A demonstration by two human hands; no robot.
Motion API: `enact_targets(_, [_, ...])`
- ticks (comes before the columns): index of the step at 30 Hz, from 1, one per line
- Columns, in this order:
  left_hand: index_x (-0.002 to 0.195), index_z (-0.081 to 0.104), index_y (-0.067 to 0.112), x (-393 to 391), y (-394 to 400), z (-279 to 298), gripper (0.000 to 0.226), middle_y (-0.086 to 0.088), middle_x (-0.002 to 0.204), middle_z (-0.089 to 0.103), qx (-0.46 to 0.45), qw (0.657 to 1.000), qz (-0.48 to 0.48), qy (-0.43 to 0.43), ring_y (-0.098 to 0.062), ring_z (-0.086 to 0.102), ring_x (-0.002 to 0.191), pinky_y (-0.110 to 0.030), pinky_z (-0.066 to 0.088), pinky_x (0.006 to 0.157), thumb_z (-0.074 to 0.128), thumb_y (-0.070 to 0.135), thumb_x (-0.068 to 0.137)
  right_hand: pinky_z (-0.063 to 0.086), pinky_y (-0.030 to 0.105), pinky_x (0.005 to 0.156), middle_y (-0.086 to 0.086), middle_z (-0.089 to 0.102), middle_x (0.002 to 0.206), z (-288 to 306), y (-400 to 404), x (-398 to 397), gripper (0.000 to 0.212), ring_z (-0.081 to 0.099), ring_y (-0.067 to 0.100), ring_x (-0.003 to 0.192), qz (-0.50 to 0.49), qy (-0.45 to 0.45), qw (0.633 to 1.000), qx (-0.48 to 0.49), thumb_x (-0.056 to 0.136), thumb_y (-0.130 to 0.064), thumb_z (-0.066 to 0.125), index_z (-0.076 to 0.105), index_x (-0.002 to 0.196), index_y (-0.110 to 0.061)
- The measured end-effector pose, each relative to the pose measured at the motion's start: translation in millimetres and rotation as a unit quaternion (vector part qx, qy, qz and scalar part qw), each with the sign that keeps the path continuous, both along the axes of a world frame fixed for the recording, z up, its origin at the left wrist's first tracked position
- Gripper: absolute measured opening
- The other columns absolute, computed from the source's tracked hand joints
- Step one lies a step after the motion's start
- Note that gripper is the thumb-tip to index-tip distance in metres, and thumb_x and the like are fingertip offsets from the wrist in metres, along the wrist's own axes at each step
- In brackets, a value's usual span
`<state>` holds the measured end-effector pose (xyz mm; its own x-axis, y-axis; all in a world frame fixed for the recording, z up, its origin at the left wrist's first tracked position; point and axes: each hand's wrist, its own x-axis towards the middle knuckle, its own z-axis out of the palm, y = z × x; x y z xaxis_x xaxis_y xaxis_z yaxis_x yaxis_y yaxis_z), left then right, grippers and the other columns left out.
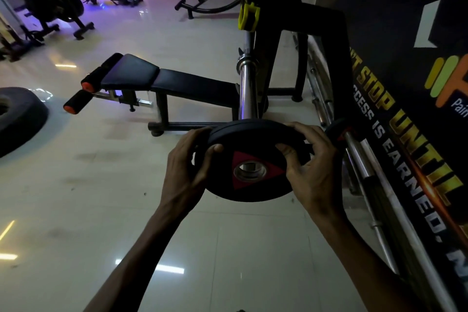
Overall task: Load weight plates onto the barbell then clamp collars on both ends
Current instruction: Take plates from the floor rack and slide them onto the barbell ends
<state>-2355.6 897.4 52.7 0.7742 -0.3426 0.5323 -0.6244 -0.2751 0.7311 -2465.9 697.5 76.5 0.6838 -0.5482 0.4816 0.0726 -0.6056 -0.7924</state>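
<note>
Black bench (177,78) beside barbell (247,94), plate (253,159) held

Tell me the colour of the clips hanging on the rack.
Yellow clips, seen best in the head view, upper middle, on the black rack.

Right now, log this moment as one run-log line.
phase: loading | both hands, left hand, right hand, grip weight plate | bore at barbell sleeve end | collars: none on sleeve

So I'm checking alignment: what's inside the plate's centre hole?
Through the weight plate's hole, the chrome end of the barbell sleeve shows. How far it has entered is hidden by the plate, held by the left hand and right hand.
</note>
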Motion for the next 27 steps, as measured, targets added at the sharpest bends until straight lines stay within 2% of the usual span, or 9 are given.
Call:
enact_targets(3, [0.125, 0.064, 0.015, 4.9, 0.2, 2.4, 0.030, 0.008, 0.116, 0.069, -0.008, 1.000, -0.003, -0.006, -0.009, 0.065, 0.106, -0.017, 0.050, 0.087, 0.062, 0.031, 0.100, 0.045, 0.007, 0.095, -0.003, 0.067, 0.117, 2.5, -1.2, 4.4, 0.031, 0.062, 0.009, 0.113, 0.001, -0.008, 1.000, 0.002, 0.091, -0.015, 0.075, 0.070, 0.121, -0.015])
enact_targets(6, [0.124, 0.064, 0.018, 12.1, -1.1, 2.9, 0.028, 0.010, 0.115, 0.069, -0.008, 1.000, -0.006, 0.000, -0.010, 0.065, 0.106, -0.020, 0.052, 0.085, 0.061, 0.033, 0.101, 0.049, 0.015, 0.099, -0.002, 0.066, 0.120, 2.6, -2.9, 14.1, 0.033, 0.062, 0.010, 0.116, 0.006, -0.015, 1.000, 0.003, 0.091, -0.014, 0.075, 0.069, 0.124, -0.015])
enact_targets(10, [0.130, 0.062, 0.011, 20.6, -13.2, 0.6, 0.035, 0.001, 0.121, 0.068, -0.016, 1.000, 0.014, 0.015, -0.013, 0.064, 0.113, -0.019, 0.051, 0.092, 0.059, 0.030, 0.101, 0.052, 0.021, 0.101, 0.006, 0.064, 0.125, -6.8, -6.3, 28.3, 0.034, 0.060, 0.013, 0.120, 0.000, -0.043, 0.999, -0.009, 0.094, -0.014, 0.072, 0.066, 0.127, -0.007])
enact_targets(12, [0.136, 0.056, 0.008, 20.8, -20.5, -2.7, 0.040, -0.004, 0.128, 0.064, -0.012, 1.000, 0.019, 0.000, -0.017, 0.061, 0.119, -0.026, 0.051, 0.098, 0.055, 0.029, 0.103, 0.049, 0.021, 0.105, 0.011, 0.060, 0.131, -15.6, -7.5, 34.9, 0.038, 0.056, 0.012, 0.125, 0.000, -0.064, 0.997, -0.051, 0.096, -0.014, 0.069, 0.062, 0.131, -0.003])
enact_targets(14, [0.147, 0.046, 0.010, 17.3, -27.9, -8.6, 0.048, -0.005, 0.142, 0.055, -0.010, 1.000, 0.011, -0.007, -0.017, 0.052, 0.132, -0.033, 0.048, 0.107, 0.052, 0.032, 0.105, 0.045, 0.033, 0.113, 0.011, 0.050, 0.145, -26.9, -8.9, 41.8, 0.050, 0.046, 0.019, 0.140, 0.030, -0.071, 0.990, -0.116, 0.097, -0.018, 0.067, 0.051, 0.142, -0.003])
enact_targets(17, [0.158, 0.029, 0.008, 16.9, -39.8, -18.1, 0.070, -0.008, 0.160, 0.035, 0.016, 0.999, 0.011, -0.033, -0.016, 0.032, 0.149, -0.031, 0.030, 0.122, 0.058, 0.035, 0.101, 0.038, 0.051, 0.118, 0.005, 0.031, 0.163, -44.0, -19.1, 55.3, 0.067, 0.029, 0.027, 0.154, 0.056, -0.072, 0.973, -0.214, 0.098, -0.024, 0.066, 0.035, 0.154, -0.007])
enact_targets(20, [0.159, 0.022, 0.000, 30.5, -51.0, -22.4, 0.078, -0.016, 0.165, 0.027, 0.042, 0.994, 0.030, -0.100, -0.028, 0.027, 0.152, -0.041, 0.024, 0.125, 0.057, 0.039, 0.101, 0.038, 0.049, 0.120, 0.006, 0.027, 0.166, -55.6, -34.3, 75.3, 0.069, 0.027, 0.026, 0.155, 0.037, -0.089, 0.968, -0.233, 0.101, -0.030, 0.060, 0.027, 0.158, -0.010])
enact_targets(24, [0.159, 0.022, -0.001, 68.5, -68.5, -22.3, 0.077, -0.018, 0.168, 0.022, 0.042, 0.992, 0.015, -0.118, -0.030, 0.023, 0.156, -0.053, 0.026, 0.124, 0.056, 0.040, 0.103, 0.039, 0.050, 0.118, 0.006, 0.023, 0.168, -59.2, -51.4, 110.5, 0.070, 0.025, 0.026, 0.156, 0.038, -0.094, 0.966, -0.237, 0.103, -0.031, 0.058, 0.022, 0.161, -0.014])
enact_targets(27, [0.158, 0.024, -0.001, 108.8, -88.9, -16.5, 0.083, -0.019, 0.166, 0.025, 0.050, 0.992, 0.010, -0.112, -0.033, 0.025, 0.155, -0.054, 0.027, 0.124, 0.037, 0.060, 0.104, 0.037, 0.049, 0.120, 0.009, 0.023, 0.168, -50.5, -67.4, 146.8, 0.068, 0.022, 0.024, 0.157, 0.031, -0.062, 0.973, -0.222, 0.104, -0.034, 0.054, 0.023, 0.160, -0.011])
